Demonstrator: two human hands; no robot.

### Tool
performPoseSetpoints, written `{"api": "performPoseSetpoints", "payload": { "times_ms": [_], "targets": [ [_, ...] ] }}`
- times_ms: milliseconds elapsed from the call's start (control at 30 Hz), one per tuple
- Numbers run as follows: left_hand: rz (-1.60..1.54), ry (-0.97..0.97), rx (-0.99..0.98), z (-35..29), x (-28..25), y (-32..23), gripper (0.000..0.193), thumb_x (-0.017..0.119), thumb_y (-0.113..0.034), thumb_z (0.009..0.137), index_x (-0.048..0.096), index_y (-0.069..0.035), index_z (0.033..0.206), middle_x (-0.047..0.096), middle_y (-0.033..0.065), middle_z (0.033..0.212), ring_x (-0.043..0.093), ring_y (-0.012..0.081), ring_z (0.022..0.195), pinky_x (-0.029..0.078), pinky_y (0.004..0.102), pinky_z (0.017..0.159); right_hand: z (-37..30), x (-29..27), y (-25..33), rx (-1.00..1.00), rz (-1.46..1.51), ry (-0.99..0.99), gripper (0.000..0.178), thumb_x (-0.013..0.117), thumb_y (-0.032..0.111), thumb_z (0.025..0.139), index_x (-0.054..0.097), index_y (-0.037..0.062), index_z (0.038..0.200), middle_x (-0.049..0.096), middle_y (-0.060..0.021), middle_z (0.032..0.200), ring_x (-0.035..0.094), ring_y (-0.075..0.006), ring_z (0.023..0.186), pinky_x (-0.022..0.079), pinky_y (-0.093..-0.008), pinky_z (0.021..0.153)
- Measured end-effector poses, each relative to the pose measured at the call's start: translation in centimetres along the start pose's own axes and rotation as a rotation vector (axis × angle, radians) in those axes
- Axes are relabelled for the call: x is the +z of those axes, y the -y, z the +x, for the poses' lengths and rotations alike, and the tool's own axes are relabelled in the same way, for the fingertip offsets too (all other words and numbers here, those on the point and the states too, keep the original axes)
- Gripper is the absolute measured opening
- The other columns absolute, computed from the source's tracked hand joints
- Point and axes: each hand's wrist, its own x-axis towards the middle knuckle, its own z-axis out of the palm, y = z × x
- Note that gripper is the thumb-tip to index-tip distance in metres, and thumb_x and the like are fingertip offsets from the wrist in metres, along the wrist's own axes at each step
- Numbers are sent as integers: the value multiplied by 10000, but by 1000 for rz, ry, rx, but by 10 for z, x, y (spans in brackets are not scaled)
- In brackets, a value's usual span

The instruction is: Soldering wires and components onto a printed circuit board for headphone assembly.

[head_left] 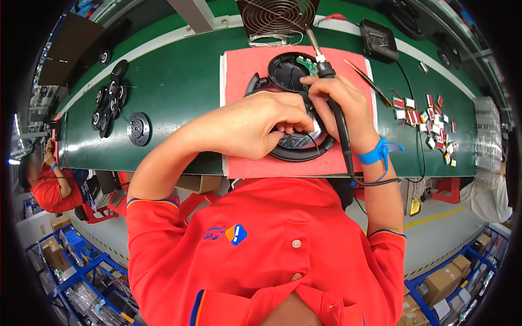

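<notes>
Black over-ear headphones point(254, 83) lie on a pink mat point(244, 68) in front of me. An opened round ear cup point(284, 73) shows a small green circuit board point(307, 64) at its edge. My right hand point(348, 106) is wrapped round a soldering iron point(341, 127), whose metal tip points up and away from me. Over the nearer ear cup point(299, 158) my left hand point(266, 119) is closed, thumb and fingers pinched together. A thin dark wire shows by its fingertips, but what they grip is hidden. A blue strap point(376, 154) circles my right wrist.
Tweezers point(370, 84) rest right of the mat, near a black box point(379, 41). Several small red-and-white battery-like packs point(429, 119) lie farther right, beside stacked clear trays point(489, 141). Round black speaker parts point(139, 129) sit left. A fan point(279, 17) stands behind; a co-worker point(51, 187) sits far left.
</notes>
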Motion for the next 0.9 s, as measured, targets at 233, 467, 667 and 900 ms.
{"api": "performPoseSetpoints", "payload": {
  "times_ms": [233, 467, 667, 900],
  "targets": [
    [152, -143, -9, 9, 15, 7, 178, 673, -43, 708, 628, -8, 876, 558, 93, 741, 576, 246, 642, 468, 345, 607, -3, -1, 0, 19, -18, 4, 202, 633, -103, 731, 546, 23, 863, 674, -120, 973, 576, -190, 663, 489, -281, 612],
    [413, -236, 285, 20, 17, 15, 105, 642, -75, 745, 581, -21, 812, 555, 99, 749, 557, 277, 752, 462, 366, 686, -3, -10, -6, -56, -38, -61, 245, 619, -129, 734, 544, 21, 914, 666, -152, 951, 636, -214, 751, 503, -286, 674],
    [80, -358, -54, 18, 6, 12, 91, 596, -56, 804, 536, -3, 847, 576, 112, 726, 587, 232, 678, 472, 334, 625, -14, -25, -4, 91, 48, -155, 208, 529, -158, 804, 504, 1, 935, 627, -139, 933, 654, -235, 940, 502, -305, 788],
    [-34, -454, -241, 19, 3, 8, 99, 594, -62, 828, 553, 13, 878, 587, 85, 700, 578, 146, 633, 469, 279, 594, -4, -25, 17, 207, 170, -114, 215, 558, -131, 803, 488, 11, 949, 619, -125, 910, 651, -217, 915, 503, -300, 780]
  ]
}}
